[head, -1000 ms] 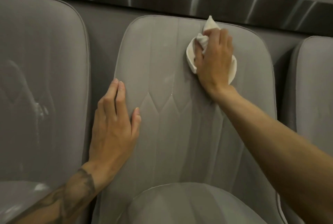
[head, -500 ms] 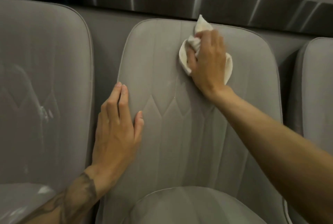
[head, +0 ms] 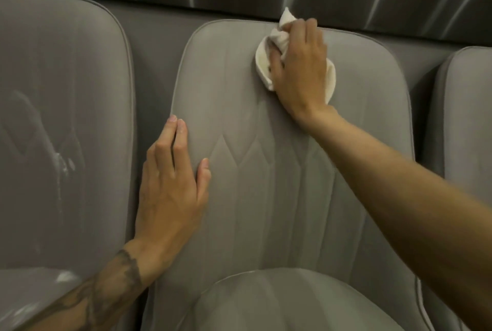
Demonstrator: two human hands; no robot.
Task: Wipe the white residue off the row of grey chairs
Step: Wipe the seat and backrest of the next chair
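Right hand (head: 300,75) has slid the white cloth (head: 262,67) up to the top edge of the middle chair (head: 266,184) since the earlier frame, fingers curled round it. Left hand (head: 170,189) lies flat, fingers straight, on that backrest's left side. White residue (head: 62,164) streaks the left chair (head: 66,77).

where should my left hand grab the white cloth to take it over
Probably by the bunched tail of the white cloth poking above the right hand, pinched from above; the rest is pressed against the middle chair's backrest under the palm.
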